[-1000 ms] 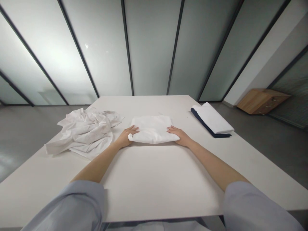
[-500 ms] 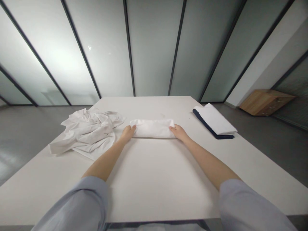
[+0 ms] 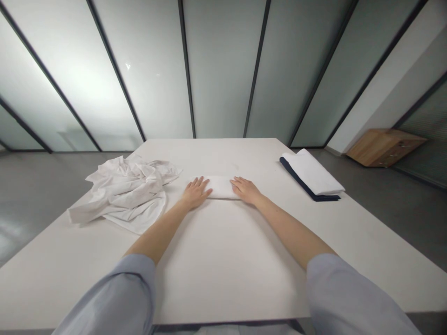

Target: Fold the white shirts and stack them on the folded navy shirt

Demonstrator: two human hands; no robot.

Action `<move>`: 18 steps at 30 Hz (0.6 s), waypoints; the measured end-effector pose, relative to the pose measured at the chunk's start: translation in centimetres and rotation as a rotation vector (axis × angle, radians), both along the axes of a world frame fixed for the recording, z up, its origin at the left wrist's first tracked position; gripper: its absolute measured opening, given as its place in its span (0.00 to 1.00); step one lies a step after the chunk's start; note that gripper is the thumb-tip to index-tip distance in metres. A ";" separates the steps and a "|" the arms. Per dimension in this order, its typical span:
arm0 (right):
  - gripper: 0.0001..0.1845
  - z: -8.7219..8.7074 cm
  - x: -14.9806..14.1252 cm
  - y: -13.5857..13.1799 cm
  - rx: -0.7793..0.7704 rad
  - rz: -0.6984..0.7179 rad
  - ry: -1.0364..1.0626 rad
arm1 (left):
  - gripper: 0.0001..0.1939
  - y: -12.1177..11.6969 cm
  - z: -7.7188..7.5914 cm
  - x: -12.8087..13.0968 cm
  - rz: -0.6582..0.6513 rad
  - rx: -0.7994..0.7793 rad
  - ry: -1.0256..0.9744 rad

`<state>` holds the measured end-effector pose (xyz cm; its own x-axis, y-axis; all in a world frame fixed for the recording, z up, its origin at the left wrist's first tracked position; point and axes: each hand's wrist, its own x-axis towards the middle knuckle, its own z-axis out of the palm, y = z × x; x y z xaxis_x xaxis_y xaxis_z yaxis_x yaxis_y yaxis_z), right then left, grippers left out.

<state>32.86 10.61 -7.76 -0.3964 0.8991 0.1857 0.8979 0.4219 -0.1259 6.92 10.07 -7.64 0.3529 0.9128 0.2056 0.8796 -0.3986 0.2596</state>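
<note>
White folded cloth [image 3: 220, 187] lies in a narrow strip near the middle of the bench [image 3: 226, 260], with my 2 open hands on it. My left hand [image 3: 196, 193] and right hand [image 3: 245, 190] lie flat, palms down and fingers spread, resting on its 2 ends and covering much of it; neither hand grips it. The risk lies in the pressure: if I press unevenly or drag my palms, the layers could slide apart or a fold could spring loose. Reaching too far left could also snag the crumpled white garment [image 3: 124, 193] near my left hand, while the folded white stack with navy edging [image 3: 312, 174] sits well to my right. Both arms reach forward and inward from pale blue sleeves [image 3: 115, 298], elbows nearly straight, wrists low over the bench.
</note>
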 end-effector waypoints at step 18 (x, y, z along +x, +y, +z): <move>0.25 5.1 -2.8 2.3 -0.575 -0.308 0.009 | 0.28 1.5 -2.3 -2.7 0.400 0.217 -0.292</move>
<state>30.05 12.93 -2.66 -0.1059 0.9283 -0.3563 0.9647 0.0090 -0.2631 4.21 11.54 -9.90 -0.1136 0.8898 0.4419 0.8775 -0.1187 0.4646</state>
